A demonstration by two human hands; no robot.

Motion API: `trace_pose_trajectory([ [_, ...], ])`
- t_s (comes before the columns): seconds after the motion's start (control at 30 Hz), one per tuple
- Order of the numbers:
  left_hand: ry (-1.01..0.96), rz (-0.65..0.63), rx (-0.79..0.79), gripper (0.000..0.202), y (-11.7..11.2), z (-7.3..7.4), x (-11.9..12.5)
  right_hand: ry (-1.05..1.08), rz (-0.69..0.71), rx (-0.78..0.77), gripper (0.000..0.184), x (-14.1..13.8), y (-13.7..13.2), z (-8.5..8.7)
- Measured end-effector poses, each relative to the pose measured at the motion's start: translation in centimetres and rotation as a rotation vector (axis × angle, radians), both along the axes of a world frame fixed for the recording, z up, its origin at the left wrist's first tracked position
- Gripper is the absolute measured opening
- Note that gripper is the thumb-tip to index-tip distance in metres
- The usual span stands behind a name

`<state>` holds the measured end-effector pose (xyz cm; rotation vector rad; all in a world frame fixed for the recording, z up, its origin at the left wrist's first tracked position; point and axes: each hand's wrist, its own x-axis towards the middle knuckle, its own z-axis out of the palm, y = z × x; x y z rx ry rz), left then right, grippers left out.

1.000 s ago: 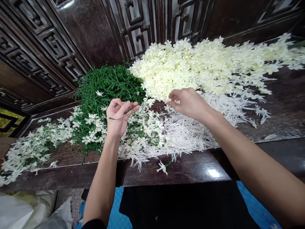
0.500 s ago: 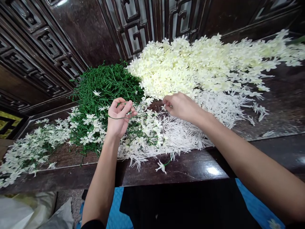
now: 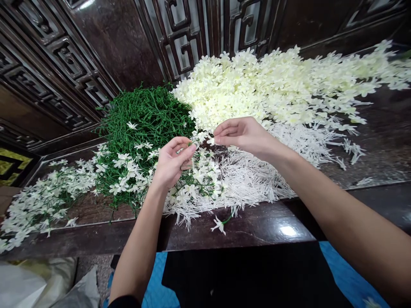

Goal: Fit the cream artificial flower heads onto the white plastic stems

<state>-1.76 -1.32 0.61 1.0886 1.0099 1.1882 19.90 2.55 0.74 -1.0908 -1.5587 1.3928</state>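
Note:
My left hand (image 3: 176, 161) is closed in a pinch on a thin green plastic stem (image 3: 190, 144), mostly hidden by the fingers. It hovers over finished-looking white flowers on green stems (image 3: 201, 171). Just to its right, my right hand (image 3: 240, 134) pinches a small white flower head (image 3: 211, 140) at its fingertips. The two sets of fingertips are close together but apart. Behind the left hand lies a heap of green stems (image 3: 147, 111). Beyond the right hand spreads a big pile of cream-white flower petals (image 3: 244, 85).
White stamen-like strands (image 3: 253, 175) cover the dark wooden bench (image 3: 272, 226) before me. One stemmed flower (image 3: 218, 225) lies on its front edge. More stemmed flowers (image 3: 45, 196) stretch left. A carved wooden back (image 3: 180, 38) rises behind; pale bags (image 3: 48, 282) stand at lower left.
My left hand has moved right and turned its fingers toward the right hand. My right hand has shifted slightly up and left, bringing the fingertips nearer each other.

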Motion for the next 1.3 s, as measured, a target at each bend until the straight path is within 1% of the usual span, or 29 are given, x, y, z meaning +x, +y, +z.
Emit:
trace_pose_trajectory([
  [0.1, 0.072, -0.082, -0.035, 0.023, -0.2, -0.1, 0.2, 0.114, 0.106, -0.085, 0.025, -0.1, -0.2, -0.2],
  [0.2, 0.105, -0.092, -0.046, 0.026, -0.4, -0.2, 0.6, 0.138, 0.207, -0.117, 0.024, -0.6, -0.6, -0.4],
  [0.27, 0.100, -0.081, -0.033, 0.027, -0.4, -0.2, 0.8, 0.130, 0.242, -0.118, 0.023, -0.9, -0.9, -0.4],
  [0.37, 0.097, -0.082, -0.035, 0.024, -0.4, -0.4, 1.0, 0.083, 0.244, -0.085, 0.022, -1.1, -1.0, -0.3],
  [0.43, 0.083, -0.064, -0.055, 0.022, -0.3, -0.4, 0.9, -0.022, 0.212, 0.001, 0.019, -0.8, -0.9, -0.1],
  [0.5, 0.040, -0.047, -0.074, 0.021, -0.2, -0.4, 0.7, -0.191, 0.171, 0.128, 0.011, -0.3, -0.8, 0.1],
  [0.57, -0.008, -0.039, -0.087, 0.021, -0.2, -0.2, 0.6, -0.367, 0.177, 0.205, 0.009, 0.3, -0.5, 0.1],
  [0.6, -0.024, -0.033, -0.095, 0.020, -0.2, 0.0, 0.5, -0.437, 0.207, 0.208, 0.012, 0.5, -0.4, 0.0],
  [0.67, -0.044, -0.005, -0.121, 0.019, -0.2, 0.3, 0.5, -0.529, 0.275, 0.169, 0.019, 0.7, -0.2, -0.3],
  [0.73, -0.063, 0.032, -0.156, 0.024, -0.2, 0.6, 0.5, -0.576, 0.316, 0.132, 0.022, 0.7, 0.0, -0.7],
  [0.8, -0.082, 0.049, -0.174, 0.030, -0.2, 0.7, 0.4, -0.595, 0.334, 0.137, 0.021, 0.6, 0.1, -1.0],
  [0.87, -0.086, 0.050, -0.160, 0.030, -0.2, 0.7, 0.4, -0.595, 0.355, 0.163, 0.018, 0.6, 0.2, -1.2],
  [0.93, -0.080, 0.045, -0.134, 0.026, -0.1, 0.6, 0.3, -0.583, 0.374, 0.178, 0.015, 0.7, 0.2, -1.2],
  [1.03, -0.075, 0.029, -0.111, 0.019, -0.1, 0.2, 0.1, -0.538, 0.375, 0.163, 0.014, 0.8, 0.2, -0.8],
  [1.17, -0.048, 0.006, -0.111, 0.020, 0.1, -0.2, 0.1, -0.395, 0.259, 0.197, 0.010, 0.7, -0.3, 0.2],
  [1.23, -0.035, 0.002, -0.114, 0.023, 0.2, -0.2, 0.1, -0.293, 0.202, 0.220, 0.008, 0.5, -0.6, 0.6],
  [1.3, -0.032, -0.005, -0.115, 0.029, 0.1, -0.2, 0.2, -0.177, 0.174, 0.218, 0.009, 0.3, -0.9, 0.8],
])
